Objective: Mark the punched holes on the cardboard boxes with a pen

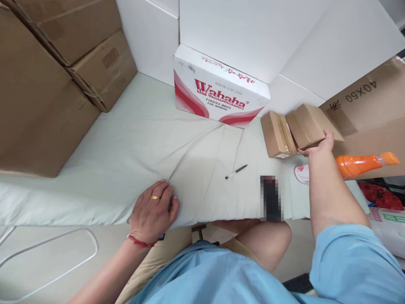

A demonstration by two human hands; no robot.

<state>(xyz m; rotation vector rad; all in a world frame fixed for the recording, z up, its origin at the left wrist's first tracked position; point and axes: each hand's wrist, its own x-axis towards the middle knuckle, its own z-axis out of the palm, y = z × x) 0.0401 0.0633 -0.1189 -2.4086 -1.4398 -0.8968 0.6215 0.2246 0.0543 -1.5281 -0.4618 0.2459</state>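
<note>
My right hand (320, 147) reaches out to the right and grips a small cardboard box (306, 122) from its near side, thumb up along one edge. That box is tilted against a second small carton (276, 134), sealed with tape. On the pale green sheet (190, 147), my left hand (153, 211) lies palm down with curled fingers. Something small and dark shows beneath it, too covered to name. A pen (236, 172) lies on the sheet between my hands. Beside my right forearm an orange bottle (357, 165) lies on its side.
A white and red Wahaha water carton (218, 90) stands against the wall. Large cardboard boxes (41, 93) are stacked at left; another big box (373, 101) stands at right. A blurred dark object (271, 200) sits at the near edge. A round white item (302, 173) lies near my forearm.
</note>
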